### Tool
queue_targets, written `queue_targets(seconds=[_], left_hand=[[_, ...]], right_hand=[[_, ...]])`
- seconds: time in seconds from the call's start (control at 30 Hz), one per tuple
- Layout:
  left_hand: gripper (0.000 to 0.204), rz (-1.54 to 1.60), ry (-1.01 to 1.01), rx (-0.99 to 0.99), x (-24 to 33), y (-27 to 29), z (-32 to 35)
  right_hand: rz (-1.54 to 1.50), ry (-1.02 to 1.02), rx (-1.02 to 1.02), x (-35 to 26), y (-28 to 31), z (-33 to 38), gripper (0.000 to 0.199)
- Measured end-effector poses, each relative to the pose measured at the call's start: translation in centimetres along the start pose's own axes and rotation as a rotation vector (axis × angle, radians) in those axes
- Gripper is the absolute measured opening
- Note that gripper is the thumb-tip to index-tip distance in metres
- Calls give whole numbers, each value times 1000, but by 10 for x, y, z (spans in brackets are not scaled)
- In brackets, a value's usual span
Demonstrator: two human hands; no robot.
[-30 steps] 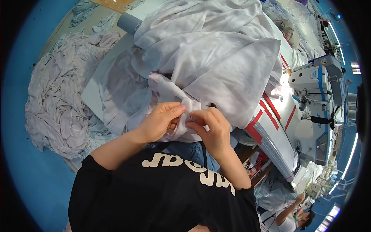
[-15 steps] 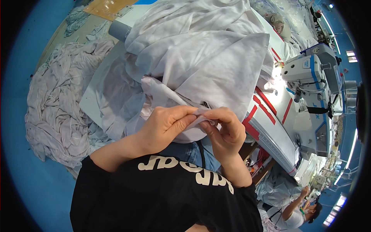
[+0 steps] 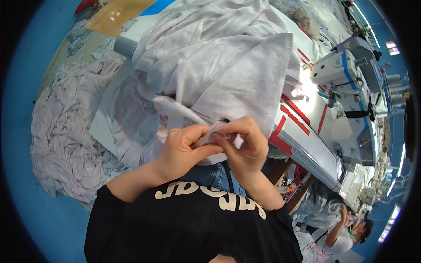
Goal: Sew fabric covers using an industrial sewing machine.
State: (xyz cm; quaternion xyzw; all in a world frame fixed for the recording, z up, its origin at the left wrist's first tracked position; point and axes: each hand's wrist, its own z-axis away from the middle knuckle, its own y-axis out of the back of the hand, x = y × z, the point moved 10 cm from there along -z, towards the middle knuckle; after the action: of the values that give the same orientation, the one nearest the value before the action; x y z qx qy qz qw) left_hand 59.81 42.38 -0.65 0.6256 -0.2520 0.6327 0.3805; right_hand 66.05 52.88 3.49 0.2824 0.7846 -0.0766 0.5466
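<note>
Left hand (image 3: pixel 182 149) and right hand (image 3: pixel 245 142) pinch an edge of pale cloth (image 3: pixel 237 74) just above the lap.
Each is nearly closed, thumb and forefinger on a small bit of the cloth, the two sets of fingertips close together. The rest of the cloth spreads ahead in loose folds over the white table (image 3: pixel 103 122). Progress, as far as it shows: the edge is picked up and being handled, but fingers cover the spot, so whether any of it is finished cannot be told. Most of the cloth lies loose, outside both grips. A rumpled pile (image 3: pixel 72 127) sits to the left, done or waiting unclear; the sewing machine (image 3: pixel 335 74) at right has neither hand on it.
</note>
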Motion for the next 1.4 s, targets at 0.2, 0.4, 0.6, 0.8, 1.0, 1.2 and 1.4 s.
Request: queue_targets(seconds=[0.2, 0.4, 0.6, 0.8, 1.0, 1.2, 1.4], left_hand=[[21, 53, 92, -221, -21, 26, 25], [27, -683, 0, 579, -14, 353, 145], [28, -873, -10, 573, 13, 436, 241], [29, -1017, 32, 610, 54, 415, 278], [29, -1132, 49, 639, 42, 473, 362], [30, -1238, 44, 642, 41, 493, 386], [31, -1331, 21, 673, 36, 504, 401]], right_hand=[[121, 199, -75, -11, 30, -1, 18], [-5, -254, 29, 51, 113, 24, 10], [185, -45, -509, 40, 51, 56, 19], [410, 335, -653, 9, 15, 60, 55], [591, 592, -507, -4, 5, 68, 42], [560, 726, -500, -7, 11, 89, 31], [593, 775, -466, -17, 9, 92, 46]])
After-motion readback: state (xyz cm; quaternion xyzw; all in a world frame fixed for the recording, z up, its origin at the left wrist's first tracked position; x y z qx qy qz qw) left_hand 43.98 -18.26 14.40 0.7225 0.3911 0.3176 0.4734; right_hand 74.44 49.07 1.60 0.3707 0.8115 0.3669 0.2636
